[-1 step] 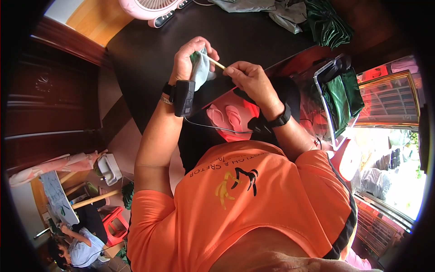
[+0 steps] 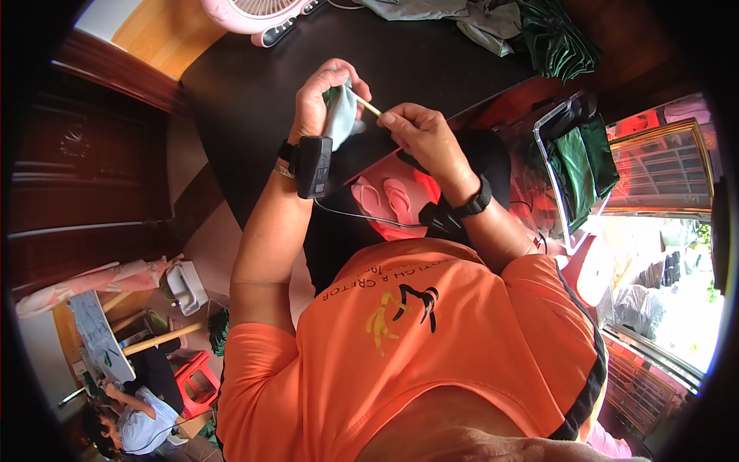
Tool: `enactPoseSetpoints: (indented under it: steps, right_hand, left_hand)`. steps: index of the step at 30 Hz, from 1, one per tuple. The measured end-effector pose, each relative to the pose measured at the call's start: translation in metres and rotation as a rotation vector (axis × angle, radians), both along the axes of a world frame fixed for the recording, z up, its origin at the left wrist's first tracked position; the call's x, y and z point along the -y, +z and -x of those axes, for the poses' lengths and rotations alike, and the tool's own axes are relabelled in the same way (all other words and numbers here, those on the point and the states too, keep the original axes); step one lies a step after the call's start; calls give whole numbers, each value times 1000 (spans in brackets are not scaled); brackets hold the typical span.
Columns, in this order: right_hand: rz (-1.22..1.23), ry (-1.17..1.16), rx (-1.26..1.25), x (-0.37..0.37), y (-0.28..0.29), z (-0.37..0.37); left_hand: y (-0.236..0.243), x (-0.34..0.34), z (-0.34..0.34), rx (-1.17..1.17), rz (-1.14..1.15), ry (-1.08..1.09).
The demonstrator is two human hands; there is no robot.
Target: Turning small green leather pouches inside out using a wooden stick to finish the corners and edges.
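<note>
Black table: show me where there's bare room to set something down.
The black table has bare patches between the pink fan and left hand, and between the right hand and grey cloth. It is crowded at the far right, with that cloth and a green bundle, and between the hands, with pale fabric and a thin stick.

Head view: from my head, wide fisheye
Facing: down over my orange shirt (image 2: 469, 331)
Nearness: shirt close; left hand (image 2: 314, 96), right hand (image 2: 423, 135) farther
</note>
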State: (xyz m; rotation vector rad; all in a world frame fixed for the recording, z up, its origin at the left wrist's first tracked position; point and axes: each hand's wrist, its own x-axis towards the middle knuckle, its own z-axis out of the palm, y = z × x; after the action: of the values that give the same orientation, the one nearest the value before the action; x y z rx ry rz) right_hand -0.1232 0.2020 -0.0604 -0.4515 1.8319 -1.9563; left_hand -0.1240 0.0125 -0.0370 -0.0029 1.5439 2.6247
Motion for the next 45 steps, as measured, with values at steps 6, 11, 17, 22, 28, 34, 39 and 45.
enactPoseSetpoints:
  steps: [6, 11, 17, 22, 28, 34, 39, 45]
  right_hand:
    - [-87, -133, -194, 12, 9, -11]
    - [-243, -228, -541, 11, 2, -15]
    - [-32, -68, -172, 10, 4, -16]
    - [313, -23, 329, 16, 6, -26]
    - [224, -98, 119, 14, 6, -17]
    - [-26, -225, -223, 9, 11, -14]
    - [-144, -295, -413, 12, 9, -18]
    - [-218, -257, -596, 10, 8, -22]
  left_hand:
    - [-3, -6, 1, -84, -59, 357]
    - [-5, -4, 1, -189, 15, 478]
    - [5, -21, -9, -350, 349, 506]
    - [-10, -25, -3, -601, 665, 554]
    - [0, -31, -10, -450, 382, 478]
    - [0, -11, -3, -222, -60, 276]
    - [0, -24, -9, -199, -190, 403]
    - [2, -11, -8, -152, -98, 426]
